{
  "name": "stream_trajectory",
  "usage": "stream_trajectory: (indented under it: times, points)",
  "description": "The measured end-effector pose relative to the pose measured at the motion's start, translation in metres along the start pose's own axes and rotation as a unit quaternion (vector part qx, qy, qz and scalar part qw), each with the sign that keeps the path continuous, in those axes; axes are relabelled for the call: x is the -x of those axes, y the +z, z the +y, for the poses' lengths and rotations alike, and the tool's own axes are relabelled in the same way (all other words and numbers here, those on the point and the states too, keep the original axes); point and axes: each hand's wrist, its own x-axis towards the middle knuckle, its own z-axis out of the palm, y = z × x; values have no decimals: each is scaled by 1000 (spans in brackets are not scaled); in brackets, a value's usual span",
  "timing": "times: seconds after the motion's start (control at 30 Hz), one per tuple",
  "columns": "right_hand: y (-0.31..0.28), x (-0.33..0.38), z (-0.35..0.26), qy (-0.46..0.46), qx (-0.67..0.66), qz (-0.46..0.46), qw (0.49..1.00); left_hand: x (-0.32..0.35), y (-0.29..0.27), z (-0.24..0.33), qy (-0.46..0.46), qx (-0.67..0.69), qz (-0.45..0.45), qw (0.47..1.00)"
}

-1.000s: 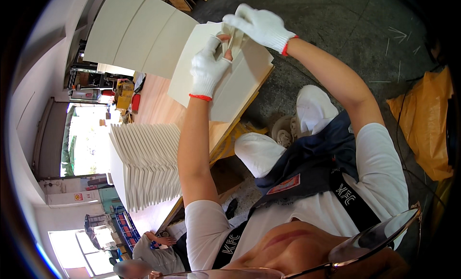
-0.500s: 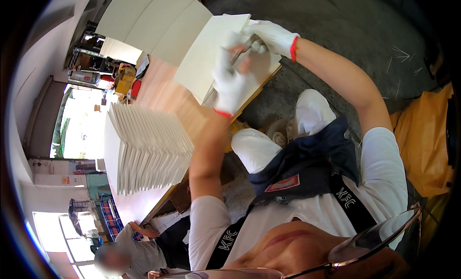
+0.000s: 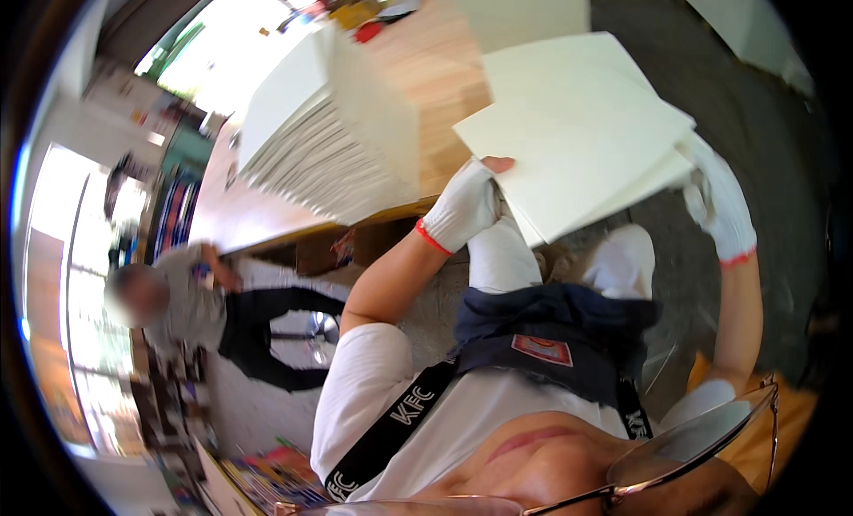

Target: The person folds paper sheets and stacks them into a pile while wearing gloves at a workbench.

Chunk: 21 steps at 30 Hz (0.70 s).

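The left hand point(image 3: 464, 207) pinches the white sheets point(image 3: 573, 125), thumb uppermost. The right hand point(image 3: 721, 205) contacts their right edge; its grip cannot be determined. The sheets are held beyond the apron point(image 3: 484, 338).

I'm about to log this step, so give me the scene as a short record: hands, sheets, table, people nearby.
Left hand: white glove with red cuff, thumb bare; grips the near left edge of the sheets, thumb on top
Right hand: white glove with red cuff; at the right corner of the sheets, full grip not clear
White sheets: at least two, overlapping, edges not lined up
White stack: on the wooden table, left of the sheets, layered edges showing
Another person: at the left, grey top, dark trousers
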Motion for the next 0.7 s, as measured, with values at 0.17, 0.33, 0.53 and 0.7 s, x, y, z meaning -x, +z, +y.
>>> stream_trajectory:
  times: [0.17, 0.33, 0.53, 0.7]
  points:
    - [10, 5, 9, -26, 11, -133, 991, 73, 8, 58, 168, -54, 43, 983]
    - [9, 6, 19, -32, 18, -187, 982, 101, -1, 147, 352, -9, 56, 934]
    - [12, 6, 23, -23, 7, -183, 983, 87, -24, 218, 388, -12, 234, 891]
    - [9, 9, 26, 1, 4, -192, 981, 71, -45, 223, 375, 30, 241, 895]
